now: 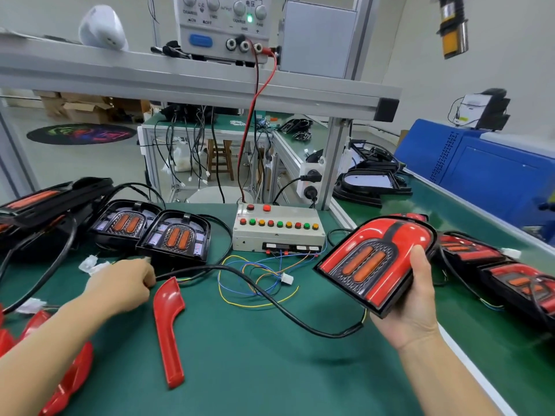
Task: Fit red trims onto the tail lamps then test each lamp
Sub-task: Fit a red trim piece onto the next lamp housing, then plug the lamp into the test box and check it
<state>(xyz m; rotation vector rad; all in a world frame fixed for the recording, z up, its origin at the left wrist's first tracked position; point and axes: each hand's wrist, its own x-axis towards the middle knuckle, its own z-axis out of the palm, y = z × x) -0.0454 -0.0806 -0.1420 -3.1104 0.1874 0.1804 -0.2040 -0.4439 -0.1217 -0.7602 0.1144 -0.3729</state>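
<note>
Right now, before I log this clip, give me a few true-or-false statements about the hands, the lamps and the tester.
1. The right hand holds a tail lamp with red trim fitted. True.
2. The left hand rests on the control box. False: it is at the black cable on the green mat.
3. A loose red trim lies on the mat. True.
4. The two lamps by the box already carry red trim. False: they are untrimmed.
5. The power supply shows a green light. True.

Blue machine (492, 172), wooden stool (220, 159)
</note>
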